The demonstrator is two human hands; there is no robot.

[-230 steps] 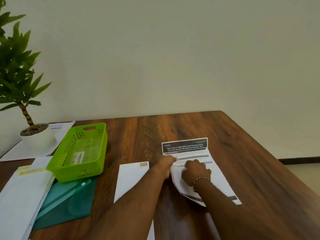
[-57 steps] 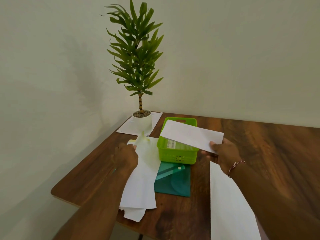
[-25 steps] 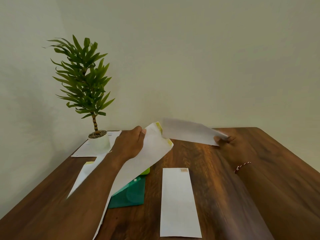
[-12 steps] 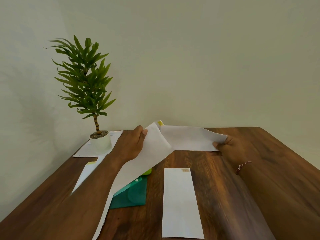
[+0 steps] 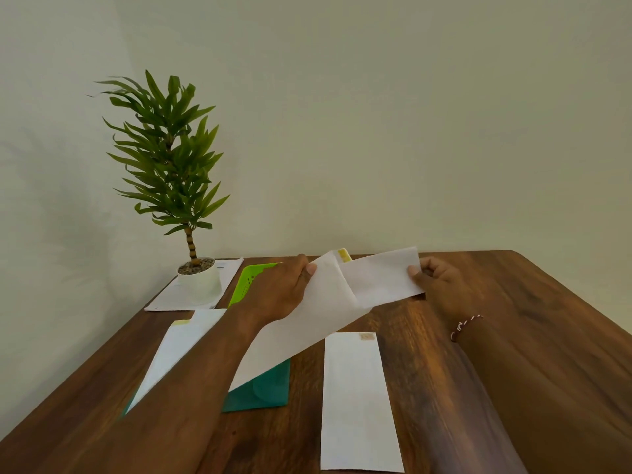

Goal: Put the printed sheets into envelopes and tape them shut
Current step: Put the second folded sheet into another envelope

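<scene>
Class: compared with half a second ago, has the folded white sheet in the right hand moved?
Yes. The folded white sheet has slid left, toward the potted plant, deeper into the white envelope.

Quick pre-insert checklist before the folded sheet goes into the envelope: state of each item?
1. Left hand grips the long white envelope near its mouth: ok.
2. Right hand pinches the folded white sheet at its far end: ok.
3. Sheet's leading end meets the envelope mouth: ok.
4. Yellow-edged flap stands up clear of the mouth: ok.
5. How far the sheet is inside: cannot tell.
6. Tape for sealing in view: not ok, none visible.
</scene>
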